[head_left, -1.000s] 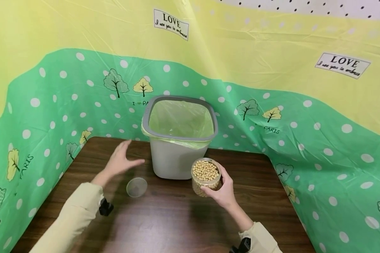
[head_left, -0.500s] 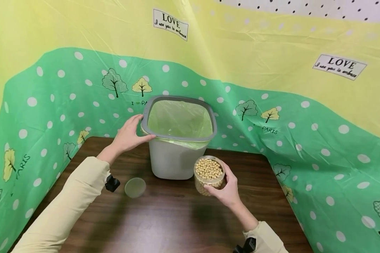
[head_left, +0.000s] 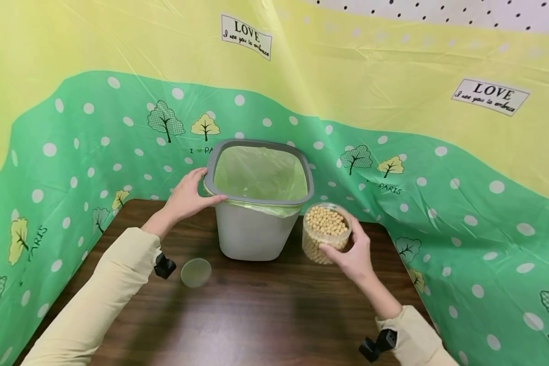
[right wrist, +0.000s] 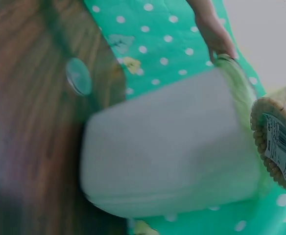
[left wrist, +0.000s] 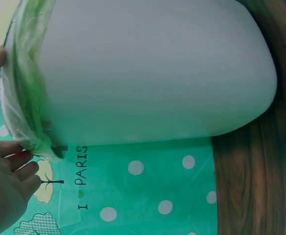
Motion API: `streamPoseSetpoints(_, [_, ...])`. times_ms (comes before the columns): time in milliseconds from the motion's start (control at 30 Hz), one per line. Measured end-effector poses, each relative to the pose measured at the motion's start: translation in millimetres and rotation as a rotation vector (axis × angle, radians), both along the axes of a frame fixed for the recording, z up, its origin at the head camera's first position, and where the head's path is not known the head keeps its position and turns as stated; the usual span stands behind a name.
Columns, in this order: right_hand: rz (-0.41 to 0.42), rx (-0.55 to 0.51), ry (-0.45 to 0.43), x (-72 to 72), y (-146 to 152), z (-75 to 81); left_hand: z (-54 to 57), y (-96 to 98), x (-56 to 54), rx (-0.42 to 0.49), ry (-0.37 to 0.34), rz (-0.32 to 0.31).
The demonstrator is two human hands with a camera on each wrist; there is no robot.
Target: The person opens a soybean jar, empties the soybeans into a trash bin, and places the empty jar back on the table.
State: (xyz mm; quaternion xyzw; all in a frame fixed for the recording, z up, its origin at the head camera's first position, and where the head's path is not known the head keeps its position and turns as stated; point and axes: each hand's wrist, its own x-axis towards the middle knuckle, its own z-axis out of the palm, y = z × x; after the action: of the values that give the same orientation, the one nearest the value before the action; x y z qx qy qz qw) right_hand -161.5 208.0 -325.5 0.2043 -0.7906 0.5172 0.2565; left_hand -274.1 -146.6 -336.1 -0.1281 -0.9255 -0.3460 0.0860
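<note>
My left hand (head_left: 187,197) holds the left front corner of a grey trash can (head_left: 249,231), thumb along the front of the rim and fingers at its side. A green plastic bag (head_left: 262,175) lines the can and folds over its edge. To the right of the can, my right hand (head_left: 356,254) grips a clear jar of soybeans (head_left: 313,243), without a lid and tilted a little toward the can. In the right wrist view the jar's underside (right wrist: 280,144) carries a white barcode label. A round clear lid (head_left: 195,272) lies on the table, left of the can.
The dark wooden table (head_left: 238,320) bears the can near its back edge. Behind and at both sides hangs a green and yellow printed cloth (head_left: 132,117), close to the can's back.
My left hand has come up and right onto the can's rim and stayed there. My right hand has carried the jar right and upward, tilting it slightly.
</note>
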Motion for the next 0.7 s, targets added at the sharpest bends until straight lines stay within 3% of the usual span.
streamPoseSetpoints(233, [-0.138,-0.017,-0.075,-50.0,26.5,16.5,3.0,-1.0,1.6,0.011,-0.017,0.008])
streamPoseSetpoints(433, [-0.207,0.095,-0.107,-82.0,31.9,26.1,2.2,-2.0,-0.4,0.02,-0.024,0.015])
streamPoseSetpoints(700, [-0.203,0.335,0.043,-111.4,27.5,37.4,3.7,-0.4,0.5,0.04,-0.05,0.012])
